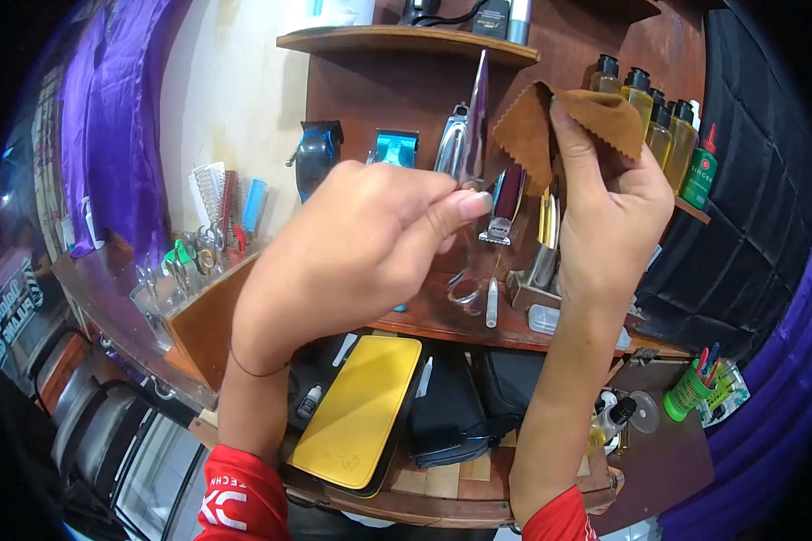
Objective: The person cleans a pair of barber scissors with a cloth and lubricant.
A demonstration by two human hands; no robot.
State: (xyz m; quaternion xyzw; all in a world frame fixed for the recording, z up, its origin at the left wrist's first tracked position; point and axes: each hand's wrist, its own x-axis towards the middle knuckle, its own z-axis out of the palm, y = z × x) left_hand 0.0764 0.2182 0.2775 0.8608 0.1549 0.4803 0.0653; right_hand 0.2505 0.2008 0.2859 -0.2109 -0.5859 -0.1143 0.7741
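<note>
My left hand [361, 243] is closed, pinching a pair of shears [478, 117] between thumb and forefinger. Their shiny, narrow blade points straight up, and the fist hides their middle. Off to the right and at about the same height, my right hand [609, 203] grips a brown suede-like cloth [604, 113] with zigzag edges. The cloth drapes over the fingers with one corner hanging to the left, apart from the blade.
Hair clippers [318, 158] and a trimmer [505, 203] hang on the wooden back panel. Bottles [683, 140] line the right. Scissors and combs [212, 194] stand in a holder at left. A yellow case [359, 410] and black pouch [447, 410] lie below my hands.
</note>
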